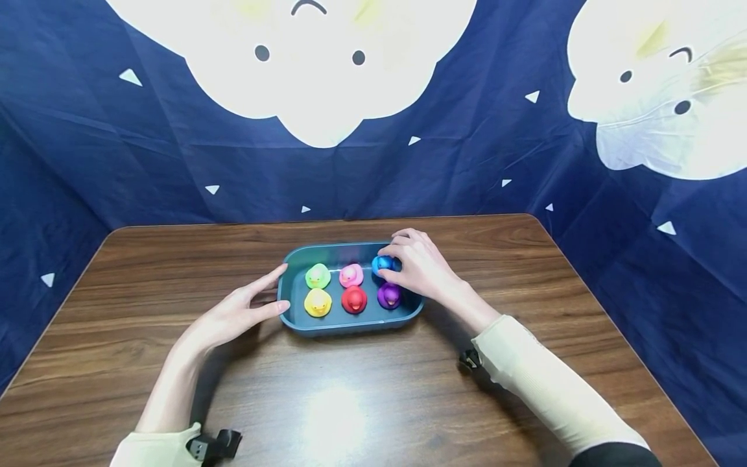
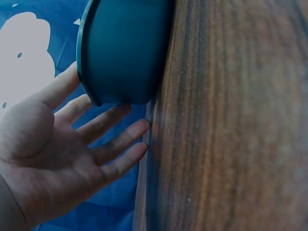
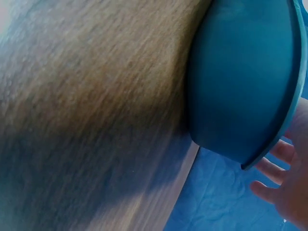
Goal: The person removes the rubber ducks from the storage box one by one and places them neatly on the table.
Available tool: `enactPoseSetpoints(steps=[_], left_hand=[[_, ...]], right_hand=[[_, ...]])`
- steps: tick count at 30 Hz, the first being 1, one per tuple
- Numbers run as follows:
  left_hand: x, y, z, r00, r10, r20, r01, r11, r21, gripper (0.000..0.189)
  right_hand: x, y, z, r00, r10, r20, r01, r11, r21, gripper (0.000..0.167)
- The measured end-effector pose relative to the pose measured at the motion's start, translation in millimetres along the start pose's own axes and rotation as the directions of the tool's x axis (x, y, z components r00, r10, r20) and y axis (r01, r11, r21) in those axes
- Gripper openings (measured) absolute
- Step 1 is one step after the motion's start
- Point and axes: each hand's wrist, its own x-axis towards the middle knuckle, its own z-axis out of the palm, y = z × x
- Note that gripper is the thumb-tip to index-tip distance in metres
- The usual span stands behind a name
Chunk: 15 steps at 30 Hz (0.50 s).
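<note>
A dark teal tray [image 1: 350, 327] with rounded corners holds several small rubber ducks in two rows. My right hand [image 1: 421, 264] reaches over its right end and pinches the blue rubber duck [image 1: 382, 263] between thumb and fingers, at the back right corner. Just in front of that sits a purple duck [image 1: 388, 296]. My left hand [image 1: 233, 316] is at the tray's left end, thumb and index fingertips at the rim, fingers spread and fairly straight. In the left wrist view the fingers [image 2: 115, 144] lie beside the tray's outer wall. The right wrist view hides the blue duck behind the tray.
Inside the tray also sit a green duck [image 1: 318, 276], a pink duck [image 1: 351, 275], a yellow duck [image 1: 318, 303] and a red duck [image 1: 354, 299]. The tray stands on a brown wooden table [image 1: 280, 395]. A dark blue cloth [image 1: 245, 162] with white shapes hangs behind.
</note>
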Motion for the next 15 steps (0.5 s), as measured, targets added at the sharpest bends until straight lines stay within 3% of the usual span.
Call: enactPoseSetpoints(steps=[15], left_hand=[[2.1, -1.8, 0.9, 0.999, 0.031, -0.005, -0.032, 0.997, -0.074, 0.079]], right_hand=[[-8.5, 2, -15, 0.993, 0.049, -0.104, -0.037, 0.993, 0.115, 0.032]])
